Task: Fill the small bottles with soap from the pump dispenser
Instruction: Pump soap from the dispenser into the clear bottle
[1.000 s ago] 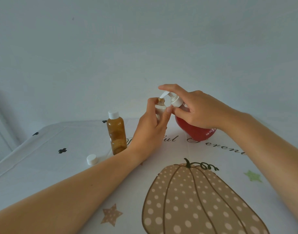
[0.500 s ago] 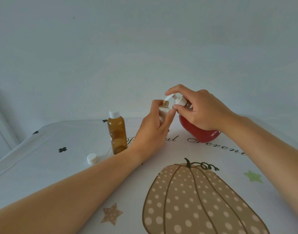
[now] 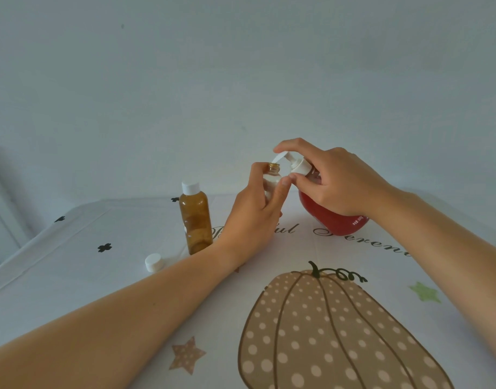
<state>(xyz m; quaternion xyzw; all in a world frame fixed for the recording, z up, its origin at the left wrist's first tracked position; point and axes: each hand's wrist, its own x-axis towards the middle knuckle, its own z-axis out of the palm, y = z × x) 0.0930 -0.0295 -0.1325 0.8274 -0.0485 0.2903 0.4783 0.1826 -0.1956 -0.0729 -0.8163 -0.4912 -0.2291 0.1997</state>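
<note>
Left hand (image 3: pixel 252 217): fingers curled round small bottle (image 3: pixel 272 178), uncapped, mouth up just under spout (image 3: pixel 279 158). Right hand (image 3: pixel 333 181): wrapped on pump dispenser (image 3: pixel 333 220) neck, forefinger atop pump. Small bottle likely light, stiff, slick if soap drips, so grip mid-body and keep upright. Pump dispenser likely heavier, so steady at neck. Capped bottle (image 3: pixel 195 220) and cap (image 3: pixel 153 262) sit left of left hand.

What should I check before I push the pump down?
1. Small bottle uncapped: ok.
2. Left hand grips the small bottle: ok.
3. Spout tip at the bottle's mouth: ok.
4. Right hand holds the pump dispenser, one finger on top of the pump: ok.
5. Room left inside the small bottle: cannot tell, the fingers hide it.
6. Loose cap ready for closing: ok, it lies on the tablecloth.
</note>
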